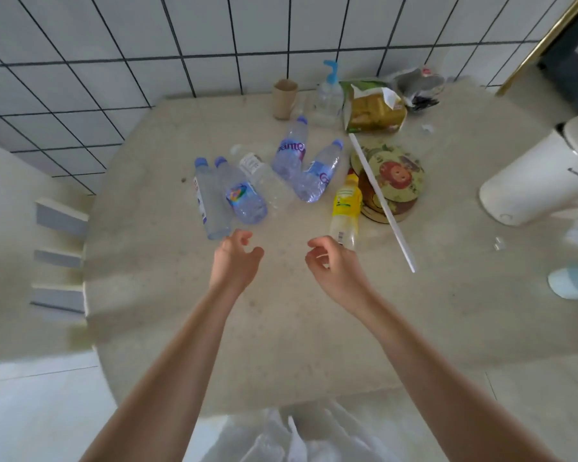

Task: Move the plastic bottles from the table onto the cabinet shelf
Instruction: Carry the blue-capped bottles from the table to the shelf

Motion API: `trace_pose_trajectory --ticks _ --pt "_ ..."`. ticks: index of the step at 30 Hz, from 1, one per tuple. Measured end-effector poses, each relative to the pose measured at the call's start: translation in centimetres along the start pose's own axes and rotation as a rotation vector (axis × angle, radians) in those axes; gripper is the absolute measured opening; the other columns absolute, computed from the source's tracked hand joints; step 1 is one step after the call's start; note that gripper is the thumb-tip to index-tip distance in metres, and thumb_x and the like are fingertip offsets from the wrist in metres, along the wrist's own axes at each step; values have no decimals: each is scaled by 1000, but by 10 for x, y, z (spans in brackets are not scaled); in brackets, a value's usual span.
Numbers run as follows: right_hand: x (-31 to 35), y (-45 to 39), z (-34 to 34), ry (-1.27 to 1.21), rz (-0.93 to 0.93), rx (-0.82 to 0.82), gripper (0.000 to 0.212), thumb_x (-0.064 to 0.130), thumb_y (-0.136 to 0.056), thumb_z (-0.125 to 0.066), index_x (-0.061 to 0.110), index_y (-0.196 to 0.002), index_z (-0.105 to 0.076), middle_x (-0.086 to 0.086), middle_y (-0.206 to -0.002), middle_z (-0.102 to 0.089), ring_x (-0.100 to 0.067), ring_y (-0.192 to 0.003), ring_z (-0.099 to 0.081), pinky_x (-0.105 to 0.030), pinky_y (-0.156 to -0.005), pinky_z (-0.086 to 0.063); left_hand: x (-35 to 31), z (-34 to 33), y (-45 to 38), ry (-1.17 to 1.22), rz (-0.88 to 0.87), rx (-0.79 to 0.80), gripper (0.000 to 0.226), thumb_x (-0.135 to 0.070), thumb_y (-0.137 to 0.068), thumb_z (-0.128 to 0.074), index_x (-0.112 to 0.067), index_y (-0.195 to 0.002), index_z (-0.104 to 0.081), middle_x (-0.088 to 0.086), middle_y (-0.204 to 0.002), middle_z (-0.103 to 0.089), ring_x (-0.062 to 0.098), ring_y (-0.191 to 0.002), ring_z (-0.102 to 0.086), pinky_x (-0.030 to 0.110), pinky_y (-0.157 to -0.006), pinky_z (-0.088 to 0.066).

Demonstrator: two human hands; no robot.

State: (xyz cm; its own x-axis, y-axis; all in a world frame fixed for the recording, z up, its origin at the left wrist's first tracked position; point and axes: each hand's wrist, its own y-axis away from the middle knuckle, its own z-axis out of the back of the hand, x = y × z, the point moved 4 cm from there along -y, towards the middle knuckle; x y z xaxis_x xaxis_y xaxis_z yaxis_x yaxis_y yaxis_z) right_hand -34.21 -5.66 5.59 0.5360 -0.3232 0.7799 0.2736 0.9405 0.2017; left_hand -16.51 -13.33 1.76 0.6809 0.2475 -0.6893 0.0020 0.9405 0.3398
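Several empty plastic bottles lie on their sides on the round beige table (281, 328). At the left lie a clear blue-capped bottle (209, 201) and a blue-labelled one (242, 195). A white-capped clear bottle (264, 176) lies in the middle, with two purple-labelled bottles (289, 151) (319, 171) behind it. A yellow-capped, yellow-labelled bottle (346, 208) lies at the right. My left hand (236, 258) hovers just below the left bottles, fingers curled apart and holding nothing. My right hand (331, 265) is likewise curled apart beside the yellow bottle's base, not gripping it.
A white stick (381, 201) rests across round cartoon coasters (394, 178). Behind stand a cardboard tube (284, 98), a pump bottle (329, 95) and an open snack bag (374, 108). A white kettle (544, 175) stands at the right. A chair (30, 228) is at the left.
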Motion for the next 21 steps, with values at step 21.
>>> trace_pose_trajectory --ticks 21 --pt "-49 -257 -10 -129 -620 67 57 40 -88 -57 1 -129 -51 -20 -124 -60 -36 -110 -61 -47 -91 -54 -32 -50 -168 -50 427 -92 91 -31 -92 -52 -11 -153 12 23 -151 -13 46 -129 -40 48 -108 -36"
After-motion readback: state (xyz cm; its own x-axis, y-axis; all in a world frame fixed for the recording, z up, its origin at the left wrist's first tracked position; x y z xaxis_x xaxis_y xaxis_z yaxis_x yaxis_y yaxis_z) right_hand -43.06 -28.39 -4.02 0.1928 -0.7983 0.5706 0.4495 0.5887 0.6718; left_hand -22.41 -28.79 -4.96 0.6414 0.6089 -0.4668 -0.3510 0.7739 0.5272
